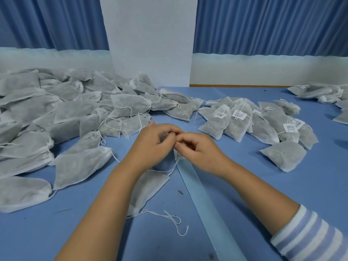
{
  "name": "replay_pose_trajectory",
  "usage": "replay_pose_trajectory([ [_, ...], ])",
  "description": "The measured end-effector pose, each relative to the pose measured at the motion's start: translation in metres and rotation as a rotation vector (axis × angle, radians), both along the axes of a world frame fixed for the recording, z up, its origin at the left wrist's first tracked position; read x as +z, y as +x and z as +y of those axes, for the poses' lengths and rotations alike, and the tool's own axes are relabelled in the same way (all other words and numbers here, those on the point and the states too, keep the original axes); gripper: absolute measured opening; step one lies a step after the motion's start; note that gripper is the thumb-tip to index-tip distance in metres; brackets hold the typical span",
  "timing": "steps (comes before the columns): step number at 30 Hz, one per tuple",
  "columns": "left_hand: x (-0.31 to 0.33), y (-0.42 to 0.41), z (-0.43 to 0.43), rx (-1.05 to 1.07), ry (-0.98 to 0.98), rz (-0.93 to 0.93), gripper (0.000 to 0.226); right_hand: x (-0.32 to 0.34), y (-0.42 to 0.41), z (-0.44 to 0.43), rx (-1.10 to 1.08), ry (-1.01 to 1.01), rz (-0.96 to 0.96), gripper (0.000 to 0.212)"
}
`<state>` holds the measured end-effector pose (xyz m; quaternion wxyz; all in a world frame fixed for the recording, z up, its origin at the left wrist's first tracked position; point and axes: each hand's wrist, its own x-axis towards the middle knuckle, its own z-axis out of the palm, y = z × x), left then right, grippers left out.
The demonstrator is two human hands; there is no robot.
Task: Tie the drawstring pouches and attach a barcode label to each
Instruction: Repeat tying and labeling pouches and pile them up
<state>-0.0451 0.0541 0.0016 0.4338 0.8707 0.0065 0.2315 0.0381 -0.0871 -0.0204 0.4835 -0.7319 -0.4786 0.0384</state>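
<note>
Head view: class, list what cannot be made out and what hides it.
All in head view.
Barcode label: print too small, top under fingers of right hand.
Left hand: what it pinches, hidden by its curled fingers.
Left pile of pouches: cut off by left edge.

A soft sleeve with broad lavender-blue and white stripes covers the right arm near the elbow. Beyond that sleeve the right hand is bare, as are the left hand and its forearm.
</note>
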Motion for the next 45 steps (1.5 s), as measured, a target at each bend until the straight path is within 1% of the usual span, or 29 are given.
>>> replay_pose_trajectory([
  [2,0.000,-0.003,0.001,-0.038,-0.024,0.019,0.029,0.000,0.003,-0.002,-0.015,0.035,-0.045,0.021],
  [4,0.000,-0.004,0.008,-0.052,-0.079,0.043,0.020,0.000,0.005,-0.003,-0.055,0.101,-0.090,0.015],
  [6,0.001,-0.006,0.012,-0.075,-0.080,0.073,0.009,0.001,0.007,-0.005,-0.141,0.176,-0.165,0.008],
  [9,0.002,-0.005,0.013,-0.088,-0.102,0.108,0.007,0.000,0.008,-0.006,-0.242,0.216,-0.327,0.009],
  [10,0.002,-0.004,0.013,-0.077,-0.107,0.126,0.008,0.000,0.008,-0.007,-0.266,0.245,-0.349,0.010],
  [13,0.003,-0.003,0.014,-0.059,-0.098,0.155,0.004,0.003,0.011,-0.010,-0.332,0.364,-0.315,0.011],
  [14,0.003,-0.003,0.014,-0.084,-0.138,0.145,0.009,0.004,0.013,-0.011,-0.350,0.383,-0.310,0.011],
  [16,0.004,-0.005,0.011,-0.171,-0.279,0.112,0.014,0.006,0.015,-0.012,-0.372,0.395,-0.310,0.010],
  [18,0.005,-0.005,0.005,-0.247,-0.419,0.061,0.013,0.004,0.015,-0.012,-0.378,0.371,-0.308,0.011],
  [19,0.006,-0.005,0.002,-0.259,-0.490,0.028,0.010,0.002,0.015,-0.011,-0.367,0.343,-0.315,0.013],
  [22,0.005,0.000,-0.003,-0.208,-0.672,-0.076,0.014,-0.005,0.011,-0.007,-0.301,0.244,-0.396,0.017],
  [23,0.005,0.001,-0.003,-0.174,-0.673,-0.095,0.015,-0.007,0.009,-0.006,-0.282,0.217,-0.448,0.018],
  [24,0.004,0.002,-0.002,-0.134,-0.629,-0.105,0.015,-0.008,0.007,-0.005,-0.264,0.188,-0.502,0.018],
  [26,0.002,0.002,0.002,-0.051,-0.456,-0.114,0.018,-0.009,0.006,-0.006,-0.244,0.146,-0.583,0.019],
  [28,0.002,0.001,0.005,-0.006,-0.309,-0.107,0.019,-0.006,0.007,-0.009,-0.273,0.163,-0.632,0.019],
  [31,0.006,-0.003,0.005,-0.019,-0.227,-0.013,0.014,0.001,0.014,-0.013,-0.378,0.255,-0.737,0.019],
  [33,0.008,-0.005,0.002,-0.056,-0.141,0.085,0.017,0.004,0.017,-0.015,-0.395,0.279,-0.780,0.020],
  [34,0.009,-0.006,0.001,-0.093,-0.121,0.134,0.019,0.004,0.017,-0.015,-0.377,0.274,-0.774,0.019],
  [36,0.010,-0.007,-0.003,-0.175,-0.171,0.208,0.024,0.002,0.015,-0.014,-0.306,0.250,-0.681,0.014],
  [37,0.011,-0.008,-0.004,-0.198,-0.218,0.234,0.025,0.001,0.013,-0.012,-0.261,0.234,-0.580,0.012],
  [40,0.010,-0.007,-0.004,-0.212,-0.349,0.264,0.031,0.003,0.008,-0.010,-0.158,0.192,-0.181,0.017],
  [41,0.009,-0.005,-0.004,-0.207,-0.387,0.263,0.031,0.004,0.007,-0.010,-0.154,0.186,-0.094,0.020],
  [43,0.007,-0.002,-0.004,-0.193,-0.463,0.255,0.033,0.007,0.006,-0.010,-0.181,0.190,0.009,0.028],
  [45,0.006,0.000,-0.004,-0.177,-0.549,0.236,0.031,0.010,0.006,-0.010,-0.231,0.234,0.067,0.024],
])
